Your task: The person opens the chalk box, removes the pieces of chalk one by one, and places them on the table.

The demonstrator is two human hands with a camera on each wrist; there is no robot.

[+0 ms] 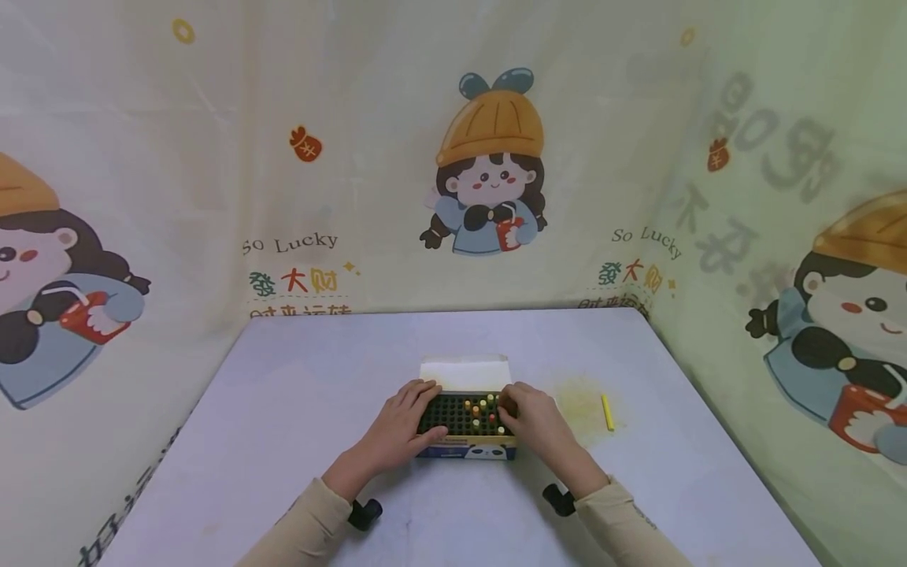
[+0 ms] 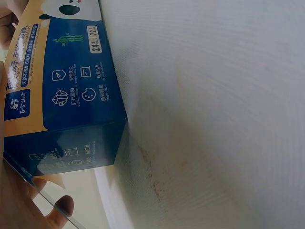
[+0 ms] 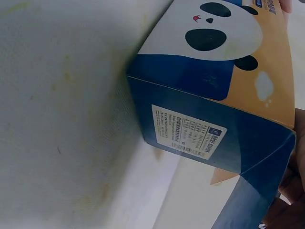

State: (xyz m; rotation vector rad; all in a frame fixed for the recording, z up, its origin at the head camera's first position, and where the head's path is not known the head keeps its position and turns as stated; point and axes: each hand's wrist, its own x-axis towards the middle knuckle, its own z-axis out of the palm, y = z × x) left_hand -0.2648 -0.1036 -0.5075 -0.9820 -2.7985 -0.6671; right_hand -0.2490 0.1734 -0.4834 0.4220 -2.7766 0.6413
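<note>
Left hand: here you are with your left hand (image 1: 398,425) spread across the left end of the box, thumb along the front edge and fingers over the back, gripping it.
Right hand: your right hand (image 1: 534,417) is at the right end, fingers curled in and tips drawn together over the holes; you can't tell whether a stick sits between them, the fingers hide it.
Box: between your hands sits the blue-and-orange printed cardboard box (image 1: 439,452), standing near the middle of the table, a white panda face (image 3: 209,28) on its front.
Grid: inside it, you have a black grid of round holes (image 1: 446,409), with short sticks with pale, yellow, orange and red ends (image 1: 476,424) gathered toward the right.
Flap: behind the grid, a white cardboard flap (image 1: 464,374) opens out.
Loose stick: to your right, a slim bright-yellow stick (image 1: 607,413) lies alone beside a yellow dusty patch (image 1: 581,402).
Surroundings: it's all on a pale lavender-white table (image 1: 283,394), before a cream cartoon-printed backdrop (image 1: 390,197).
</note>
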